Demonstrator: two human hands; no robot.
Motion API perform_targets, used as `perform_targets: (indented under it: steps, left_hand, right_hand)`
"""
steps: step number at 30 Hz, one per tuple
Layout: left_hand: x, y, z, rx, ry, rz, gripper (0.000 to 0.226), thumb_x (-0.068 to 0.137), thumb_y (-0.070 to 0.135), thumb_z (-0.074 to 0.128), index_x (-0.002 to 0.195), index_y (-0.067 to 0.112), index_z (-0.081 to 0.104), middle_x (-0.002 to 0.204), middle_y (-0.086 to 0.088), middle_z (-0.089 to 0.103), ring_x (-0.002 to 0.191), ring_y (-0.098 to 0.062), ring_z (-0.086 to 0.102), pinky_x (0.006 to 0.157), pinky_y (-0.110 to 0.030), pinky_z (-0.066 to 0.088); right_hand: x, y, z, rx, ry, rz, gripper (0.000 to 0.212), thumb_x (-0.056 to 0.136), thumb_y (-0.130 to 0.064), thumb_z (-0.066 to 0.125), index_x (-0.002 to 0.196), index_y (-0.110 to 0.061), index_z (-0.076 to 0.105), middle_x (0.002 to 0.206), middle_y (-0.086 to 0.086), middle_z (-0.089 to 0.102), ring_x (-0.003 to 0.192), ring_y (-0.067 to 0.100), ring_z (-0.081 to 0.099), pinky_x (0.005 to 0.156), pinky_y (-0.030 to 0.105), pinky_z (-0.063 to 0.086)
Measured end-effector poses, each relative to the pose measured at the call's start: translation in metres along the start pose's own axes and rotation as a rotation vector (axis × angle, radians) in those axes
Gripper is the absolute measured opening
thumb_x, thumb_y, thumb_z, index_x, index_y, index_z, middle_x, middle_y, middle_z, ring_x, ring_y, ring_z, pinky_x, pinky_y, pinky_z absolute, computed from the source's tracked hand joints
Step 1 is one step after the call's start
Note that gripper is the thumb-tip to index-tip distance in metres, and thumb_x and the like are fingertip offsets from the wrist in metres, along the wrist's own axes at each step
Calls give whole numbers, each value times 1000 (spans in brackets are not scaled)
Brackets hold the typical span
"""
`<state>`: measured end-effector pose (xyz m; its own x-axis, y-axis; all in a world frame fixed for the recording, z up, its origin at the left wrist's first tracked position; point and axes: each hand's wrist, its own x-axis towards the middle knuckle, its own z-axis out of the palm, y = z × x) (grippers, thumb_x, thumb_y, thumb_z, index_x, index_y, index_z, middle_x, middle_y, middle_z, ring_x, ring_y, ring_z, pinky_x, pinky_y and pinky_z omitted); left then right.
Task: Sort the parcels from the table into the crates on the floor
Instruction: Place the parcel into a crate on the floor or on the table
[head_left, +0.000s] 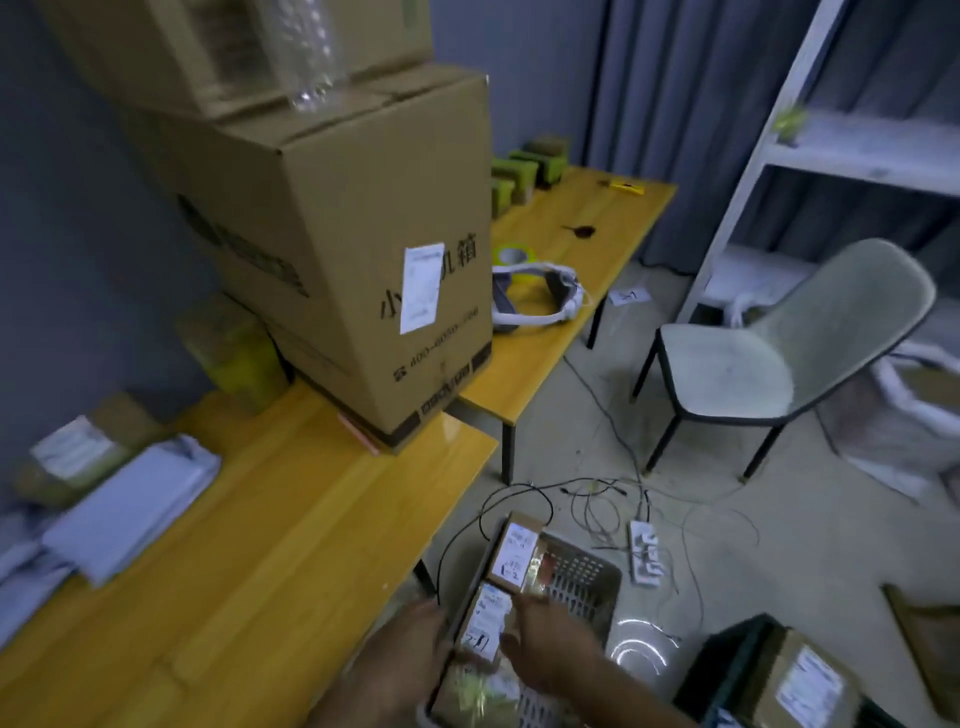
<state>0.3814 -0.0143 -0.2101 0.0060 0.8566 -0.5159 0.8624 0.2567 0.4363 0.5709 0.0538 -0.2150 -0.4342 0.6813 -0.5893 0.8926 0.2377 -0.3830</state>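
On the floor by the table's near corner, head view: a grey slatted crate (582, 577) holds labelled cardboard parcels. Both hands are on the nearer parcel (485, 621); left hand (415, 642) clasps its left edge, right hand (540, 639) lies over its right side, fingers loosely spread, grip unclear through blur. A second parcel (517, 553) lies just beyond. A dark crate (727, 670) stands to the right, more parcels on the yellow table (249, 545).

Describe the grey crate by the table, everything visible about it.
The grey crate looks like plastic, with slotted lattice walls. It sits on the floor beside the near yellow table's edge. Brown cardboard parcels with white labels lie in it along its table side, one behind another. Both hands, left and right, are at the middle parcel. Its near end is cut off by the frame.
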Motion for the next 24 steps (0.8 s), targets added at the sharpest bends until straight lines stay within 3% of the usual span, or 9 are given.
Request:
perform_targets:
  steps: [3,6,9,13,18,24]
  left_hand:
    - [-42,11,-27,109,62,12,46,107,33,38,149,15,40,157,-3,35,147,-21,26,123,-38,20]
    - [-83,11,-57,165,89,-28,56,107,37,36,158,14,24,167,-6,13,155,-25,3,126,-40,13]
    - [-119,8,-86,179,143,-64,59,107,42,37,159,20,19,169,-7,3,155,-27,-9,125,-42,13]
    - [-159,-14,-120,164,184,-156,61,106,47,37,159,23,21,169,-5,-1,155,-26,-11,125,-43,13]
    - [-204,-58,-151,110,236,-274,63,106,48,38,160,27,13,169,-3,3,155,-25,-8,125,-46,14]
    - [-234,-136,-164,57,309,-377,67,105,47,41,161,26,10,169,-3,1,155,-25,-5,123,-46,20]
  right_hand:
    - [-38,-32,-29,-164,70,-47,48,98,-40,48,140,-18,46,136,9,57,123,28,55,101,49,49]
    - [-63,-70,-54,-270,136,-141,46,98,-31,49,140,-13,46,142,12,53,130,33,47,103,47,47]
    - [-84,-111,-69,-354,116,-229,57,102,-33,46,153,-11,32,156,11,39,146,37,30,115,47,36]
    - [-96,-169,-80,-433,91,-341,62,106,-39,44,158,-13,21,165,6,26,154,35,16,121,48,29]
    - [-85,-232,-84,-511,59,-473,70,106,-43,42,162,-15,11,169,3,16,156,31,12,125,46,21]
    - [-69,-303,-67,-568,41,-528,70,106,-43,42,163,-16,9,170,0,12,157,30,10,125,45,24]
